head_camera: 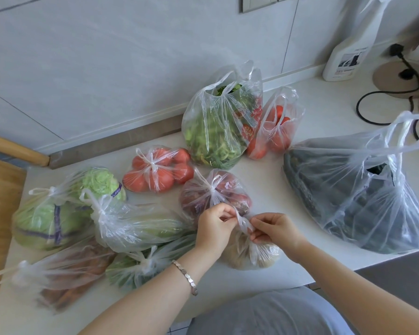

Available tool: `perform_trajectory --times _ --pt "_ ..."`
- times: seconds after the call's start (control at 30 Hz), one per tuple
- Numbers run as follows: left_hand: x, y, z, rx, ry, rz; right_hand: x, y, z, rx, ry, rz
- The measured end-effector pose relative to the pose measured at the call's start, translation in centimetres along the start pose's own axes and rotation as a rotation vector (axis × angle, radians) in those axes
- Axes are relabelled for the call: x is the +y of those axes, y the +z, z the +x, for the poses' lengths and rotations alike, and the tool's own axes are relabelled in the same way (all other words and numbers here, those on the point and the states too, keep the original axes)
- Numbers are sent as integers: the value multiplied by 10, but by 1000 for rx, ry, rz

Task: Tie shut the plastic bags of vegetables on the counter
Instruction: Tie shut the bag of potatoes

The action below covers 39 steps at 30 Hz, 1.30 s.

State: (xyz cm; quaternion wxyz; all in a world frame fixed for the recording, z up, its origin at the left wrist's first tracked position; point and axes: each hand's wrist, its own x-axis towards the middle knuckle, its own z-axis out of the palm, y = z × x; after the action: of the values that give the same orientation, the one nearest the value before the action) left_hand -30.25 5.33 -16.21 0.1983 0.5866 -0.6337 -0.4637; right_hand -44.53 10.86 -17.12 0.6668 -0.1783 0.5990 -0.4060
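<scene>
A small clear bag of pale vegetables (pixel 252 253) sits at the counter's front edge. My left hand (pixel 213 227) and my right hand (pixel 276 229) each pinch one of its twisted handles (pixel 242 222) just above the bag. Around it lie knotted bags: purple onions (pixel 213 194), tomatoes (pixel 157 171), two cabbages (pixel 58 206), a pale green vegetable (pixel 136 226), carrots (pixel 65 269) and green beans (pixel 140 267). Three bags stand with loose handles: leafy greens (pixel 215 126), tomatoes (pixel 273 126) and a large bag of dark cucumbers (pixel 358 192).
The white counter (pixel 288 180) meets a tiled wall at the back. A white spray bottle (pixel 346 54), a round appliance base (pixel 397 78) and a black cable (pixel 363 110) occupy the back right. A wooden surface (pixel 0 194) borders the left edge.
</scene>
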Motion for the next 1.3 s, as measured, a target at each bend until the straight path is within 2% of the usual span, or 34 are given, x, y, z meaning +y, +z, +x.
perform_trajectory --times 0.07,0.17,0.27,0.4,0.5,0.63,0.77,0.83,0.9,1.1,1.3 --pt "3 1 3 -11 -2 8 -1 1 0 -62 -22 -59" --pt "10 3 5 -36 14 45 -4 2 -2 -100 -114 -269" --pt "17 3 6 -41 20 95 -3 4 -1 -74 -174 -442" --pt "22 3 9 -76 76 141 1 8 -1 -31 -181 -525" --pt "22 5 8 -92 28 107 5 10 0 46 -152 -420" --pt "16 6 -1 -85 -194 -189 7 7 4 152 -66 -154" --pt "7 7 -10 -279 -94 -75 6 6 3 165 -56 -78" --pt "4 10 -10 -292 1 48 6 6 3 180 -70 -124" --pt "3 12 -7 -290 28 41 5 5 2 186 -84 -153" --pt "0 11 4 -382 -199 -113 2 -1 -1 138 -87 -129" --pt "-5 12 1 -394 -218 -293 4 -4 1 176 -25 28"
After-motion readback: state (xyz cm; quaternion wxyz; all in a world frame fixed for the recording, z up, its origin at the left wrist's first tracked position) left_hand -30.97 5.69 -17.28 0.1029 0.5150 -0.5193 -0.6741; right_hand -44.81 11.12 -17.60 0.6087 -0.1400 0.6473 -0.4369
